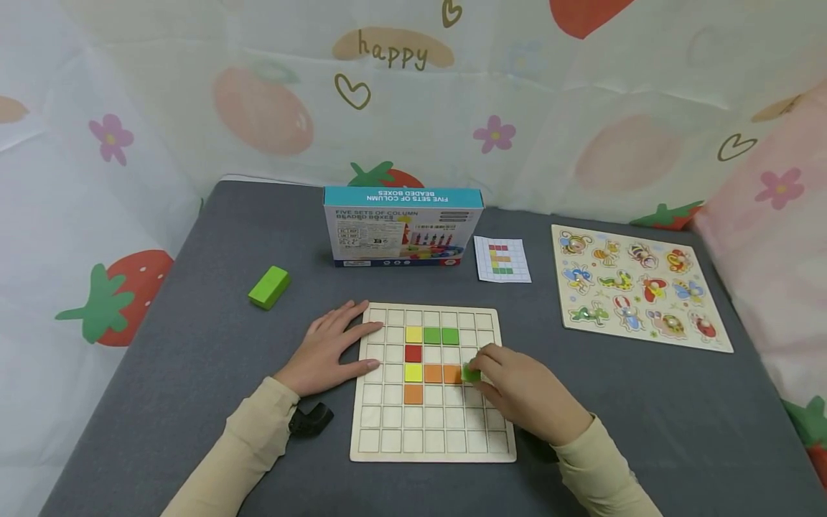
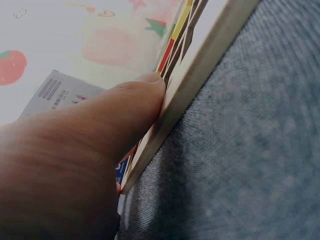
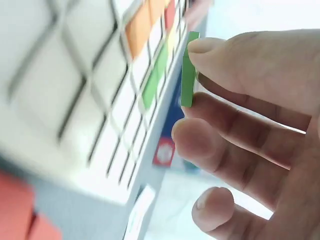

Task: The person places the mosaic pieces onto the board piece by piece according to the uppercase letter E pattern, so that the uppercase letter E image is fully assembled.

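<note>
My right hand [image 1: 526, 388] pinches a small green square tile [image 3: 188, 75] between thumb and fingertip, just over the right half of the wooden grid board [image 1: 433, 457]. In the head view that tile overlaps the cell right of two orange tiles [image 1: 442, 374]. My left hand [image 1: 328, 350] lies with its fingers spread at the board's left edge, thumb touching the rim in the left wrist view. Set in the grid are also two green tiles [image 1: 441, 336], a yellow tile [image 1: 413, 334] beside them, a red tile [image 1: 413, 353], a second yellow tile [image 1: 413, 373] and a lower orange tile [image 1: 413, 394].
Behind the board stands a cardboard box [image 1: 400, 233]; a pattern card [image 1: 502, 260] lies beside it. A green stack of tiles [image 1: 269, 288] sits at the left, an insect puzzle board [image 1: 639, 291] at the right. Red blocks [image 3: 15, 207] show low in the right wrist view.
</note>
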The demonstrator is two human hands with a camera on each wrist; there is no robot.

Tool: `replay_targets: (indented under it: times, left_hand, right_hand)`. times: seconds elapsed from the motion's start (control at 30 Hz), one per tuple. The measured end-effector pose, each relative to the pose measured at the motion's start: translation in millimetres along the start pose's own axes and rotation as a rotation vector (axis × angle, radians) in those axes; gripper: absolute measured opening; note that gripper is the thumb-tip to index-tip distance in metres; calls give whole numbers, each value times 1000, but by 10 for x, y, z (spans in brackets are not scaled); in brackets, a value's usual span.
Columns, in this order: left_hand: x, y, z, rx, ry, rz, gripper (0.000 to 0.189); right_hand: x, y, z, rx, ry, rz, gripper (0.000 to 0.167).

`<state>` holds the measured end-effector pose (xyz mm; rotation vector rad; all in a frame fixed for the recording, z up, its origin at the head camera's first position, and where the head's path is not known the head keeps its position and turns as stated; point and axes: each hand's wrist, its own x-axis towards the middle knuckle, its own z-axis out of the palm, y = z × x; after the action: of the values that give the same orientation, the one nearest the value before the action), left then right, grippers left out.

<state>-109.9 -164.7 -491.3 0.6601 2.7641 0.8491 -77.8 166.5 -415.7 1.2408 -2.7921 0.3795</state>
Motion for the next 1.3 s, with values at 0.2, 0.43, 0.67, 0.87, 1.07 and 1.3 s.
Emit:
replay_targets:
  times: [0.2,0.43,0.67,0.87,1.07,1.3]
  left_hand:
    - [-11,-9,1,-7,3,2,66]
    - [-20,-18,14,-5,8,-1,66]
    - [-14,-22,24,-14,14,8,66]
    - [-2,-34,33,-8,19,13,66]
    - [-1,-27,20,-5,20,12,66]
    - [3,-17,13,4,14,5,66]
  right_hand:
    - [85,-258,107,41,-67,-95,21]
    - [186,-452,249,26,-98,-174,16]
    - [227,-505,311,-2,-166,-195,19]
    - [237,-523,365,-7,-173,-199,20]
    - [273,-548,392,-13,-178,-197,21]
    - [295,-556,389,-11,-216,-182,24]
